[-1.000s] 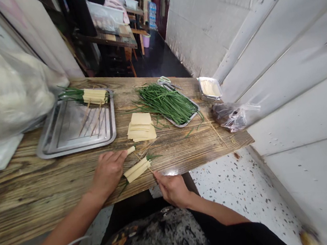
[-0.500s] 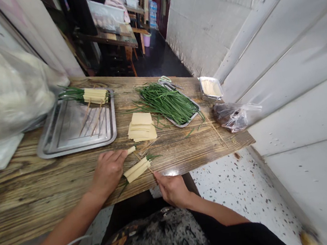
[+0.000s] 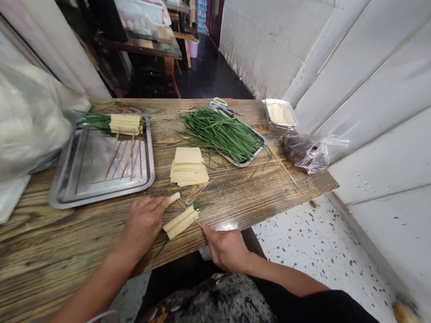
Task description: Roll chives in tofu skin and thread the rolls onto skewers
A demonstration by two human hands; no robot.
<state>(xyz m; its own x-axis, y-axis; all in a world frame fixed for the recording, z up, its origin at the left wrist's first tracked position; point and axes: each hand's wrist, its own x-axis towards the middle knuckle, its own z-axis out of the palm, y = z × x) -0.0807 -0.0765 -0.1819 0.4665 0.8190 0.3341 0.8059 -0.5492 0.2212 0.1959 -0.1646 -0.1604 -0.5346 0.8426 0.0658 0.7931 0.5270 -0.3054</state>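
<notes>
My left hand [image 3: 145, 218] is closed on a pale tofu-skin roll [image 3: 174, 197] with green chive tips poking from its end, resting on the wooden table. My right hand [image 3: 229, 249], at the table's front edge, pinches a thin wooden skewer [image 3: 199, 224]. Between the hands, two more tofu-skin rolls [image 3: 181, 222] with chives inside sit side by side on that skewer. Its far tip points at the roll under my left fingers; whether it enters that roll cannot be made out. Just beyond lies a stack of tofu-skin sheets [image 3: 188, 167].
A metal tray [image 3: 100, 190] at left bears skewered rolls [image 3: 126, 123]. Cut chives [image 3: 224, 136] fill a smaller tray, with scissors [image 3: 218, 102] behind. Loose skewers [image 3: 286, 170], a foil box [image 3: 281, 114] and a tied plastic bag [image 3: 310, 153] lie at right. A large bag [image 3: 7, 120] stands far left.
The view has shifted very slightly. Both hands keep their hold, and the rolls and skewer stay almost in the same place.
</notes>
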